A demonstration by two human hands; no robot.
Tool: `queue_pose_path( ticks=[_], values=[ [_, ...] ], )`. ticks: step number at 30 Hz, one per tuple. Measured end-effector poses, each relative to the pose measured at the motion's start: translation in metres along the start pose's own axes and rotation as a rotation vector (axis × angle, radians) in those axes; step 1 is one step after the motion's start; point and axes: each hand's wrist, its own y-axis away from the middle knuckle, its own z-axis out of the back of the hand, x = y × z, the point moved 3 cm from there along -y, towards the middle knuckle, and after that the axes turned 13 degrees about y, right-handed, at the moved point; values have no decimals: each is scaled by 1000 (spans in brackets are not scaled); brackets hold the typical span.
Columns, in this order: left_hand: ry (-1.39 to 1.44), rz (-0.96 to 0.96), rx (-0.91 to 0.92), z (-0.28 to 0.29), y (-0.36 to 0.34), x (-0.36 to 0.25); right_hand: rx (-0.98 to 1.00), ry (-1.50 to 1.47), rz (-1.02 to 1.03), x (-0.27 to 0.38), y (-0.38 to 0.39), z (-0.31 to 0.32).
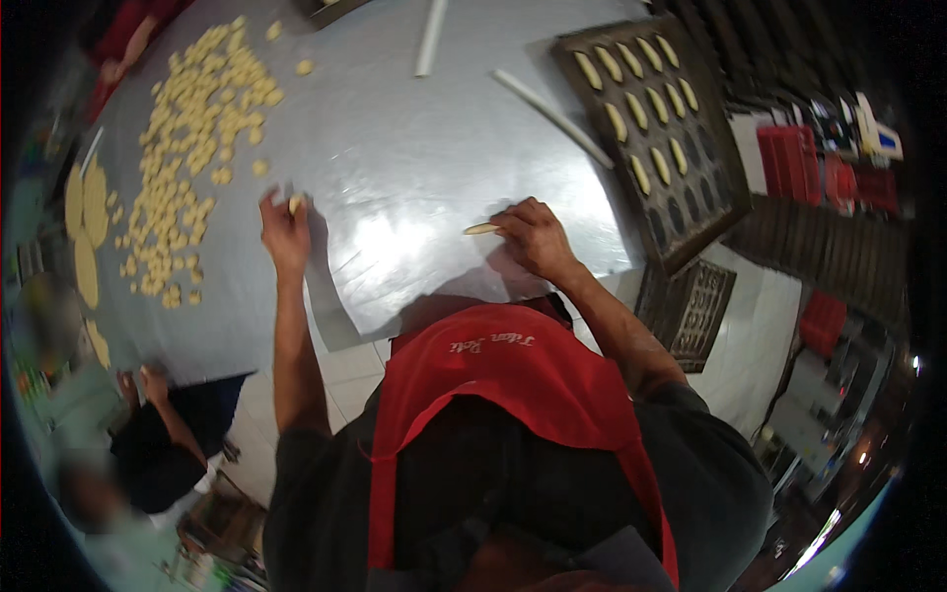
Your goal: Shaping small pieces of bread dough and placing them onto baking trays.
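My left hand (283, 235) pinches a small ball of dough (295, 203) over the metal tabletop (380, 128), beside the pile of dough pieces (202, 123). In my right hand (539, 240) is a short, thin dough roll (481, 229), gripped at one end, its other end pointing left. Beyond that hand, at the right, a dark baking tray (698, 245) has long hollows. Several dough rolls (637, 111) lie in its far and left hollows; those at its near right hold none.
A white rod (554, 116) lies left of the tray, and another (430, 39) farther back. Flattened dough strips (87, 266) line the table's left edge. A second tray (698, 314) sits lower at the right, near red crates (789, 163). Other people stand at the left.
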Motion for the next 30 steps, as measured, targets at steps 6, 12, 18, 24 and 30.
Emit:
queue_pose_path(
  ticks=[6,12,18,24,30],
  values=[
    [180,142,34,-43,97,-50,-305,-118,-586,-105,16,125],
    [350,182,5,-59,124,-64,-1155,-326,-629,-305,60,218],
    [335,282,48,-107,130,-89,-447,524,-664,-303,49,182],
    [263,191,177,-230,138,-145,-315,-66,-105,-140,-86,53],
    [-350,-267,380,-201,175,-181,-127,229,-162,-72,-48,28]
  ],
)
